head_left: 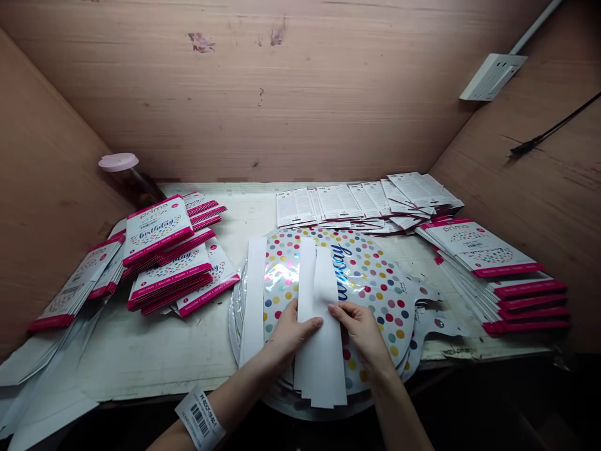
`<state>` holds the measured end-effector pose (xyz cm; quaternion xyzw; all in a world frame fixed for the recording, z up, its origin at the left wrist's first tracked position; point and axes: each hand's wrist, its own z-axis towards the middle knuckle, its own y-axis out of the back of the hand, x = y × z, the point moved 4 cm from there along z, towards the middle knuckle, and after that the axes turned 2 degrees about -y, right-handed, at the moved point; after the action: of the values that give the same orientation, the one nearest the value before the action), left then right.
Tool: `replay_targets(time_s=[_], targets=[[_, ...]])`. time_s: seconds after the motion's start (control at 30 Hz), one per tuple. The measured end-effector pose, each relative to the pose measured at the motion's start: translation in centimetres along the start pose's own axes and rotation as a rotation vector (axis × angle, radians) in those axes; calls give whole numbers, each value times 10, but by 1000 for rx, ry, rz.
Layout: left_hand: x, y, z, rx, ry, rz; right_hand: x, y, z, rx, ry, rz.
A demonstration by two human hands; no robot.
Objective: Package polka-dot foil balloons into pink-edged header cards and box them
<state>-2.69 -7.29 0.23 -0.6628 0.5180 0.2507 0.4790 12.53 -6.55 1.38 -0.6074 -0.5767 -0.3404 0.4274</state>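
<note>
Long white paper strips lie lengthwise over a stack of flat foil balloons printed with coloured dots and blue lettering. My left hand is closed on the left edge of the strips, its thumb lying on top. On the opposite side, my right hand pinches their right edge between thumb and fingers. The strips overlap slightly, with uneven lower ends. Another white strip rests apart at the left of the balloons. The balloons' tails point right.
Pink-and-white balloon packets are piled at left, with more packets at right. Several packets lie back-side up behind the balloons. A lidded jar stands back left. Wooden panels enclose the table; a socket and cable are at right.
</note>
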Motion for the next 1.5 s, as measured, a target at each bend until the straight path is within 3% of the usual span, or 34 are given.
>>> replay_targets(time_s=[0.1, 0.23, 0.3, 0.37, 0.43, 0.47, 0.5, 0.6, 0.67, 0.73, 0.8, 0.97, 1.1, 1.13, 1.17, 1.23, 1.3, 1.37, 1.5], targets=[[-3, 8, 1, -85, -1, 13, 2, 20, 4, -135, 81, -151], [-8, 17, -1, -118, 49, -21, 14, 76, 12, -555, 85, -572], [-10, 20, -3, -117, 44, -16, 24, 96, 12, -682, 40, -780], [-11, 22, -4, -133, 29, -9, 34, 100, 7, -811, 35, -945], [-11, 22, -5, -154, 17, -3, 42, 83, -1, -896, 125, -1040], [-11, 22, -5, -152, 12, 0, 43, 68, -3, -845, 180, -1000], [-11, 21, -4, -148, 2, 6, 39, 50, -2, -713, 212, -906], [-12, 18, -3, -103, -36, 23, 16, -7, 6, -148, 114, -508], [-12, 20, -2, -76, -31, 10, 5, -24, 11, -7, 46, -388], [-12, 26, -2, -69, -14, -14, 0, -19, 17, -50, 39, -408], [-13, 32, -2, -74, -5, -17, 3, 1, 22, -130, 50, -484], [-19, 37, -6, -66, 18, -9, 28, 47, 19, -337, 57, -751], [-21, 32, -5, -81, 2, -21, 47, 41, 3, -638, 116, -914], [-20, 30, -4, -85, -5, -16, 46, 32, 1, -613, 146, -889], [-19, 28, -3, -91, -14, -5, 43, 20, 2, -510, 160, -818], [-18, 24, -1, -100, -44, 35, 29, -6, 7, -178, 114, -564], [-17, 19, 0, -93, -74, 57, 15, -22, 11, 36, 23, -352], [-16, 16, 1, -71, -74, 36, 6, -22, 15, 48, -21, -303], [-14, 14, 2, -52, -15, -35, 6, 1, 21, -19, -24, -418]])
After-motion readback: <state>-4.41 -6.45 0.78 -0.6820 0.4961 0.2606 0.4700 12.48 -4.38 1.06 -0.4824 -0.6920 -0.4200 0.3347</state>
